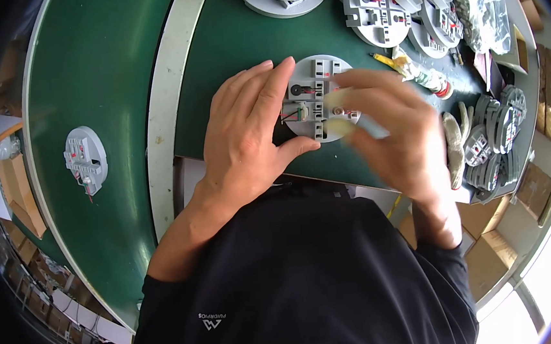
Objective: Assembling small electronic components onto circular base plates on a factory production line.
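A round grey plastic base (317, 73) with slots, a black part and red and black wires lies on the green bench in front of me. My left hand (250, 130) lies flat on its left side, fingers spread over the rim and thumb along its lower edge, holding it down. My right hand (390, 128) is blurred over the disc's right side, fingertips pinched at a small fitting near the middle. The fingertips wear pale covers. What they pinch is too blurred to tell.
A second grey disc (85, 158) lies on the green conveyor belt at left, beyond a white rail (165, 96). Stacks of discs (379, 10) stand at the top, more (496, 134) at right, beside a bag of small parts (479, 2), a tube (425, 77) and cardboard boxes (548, 100).
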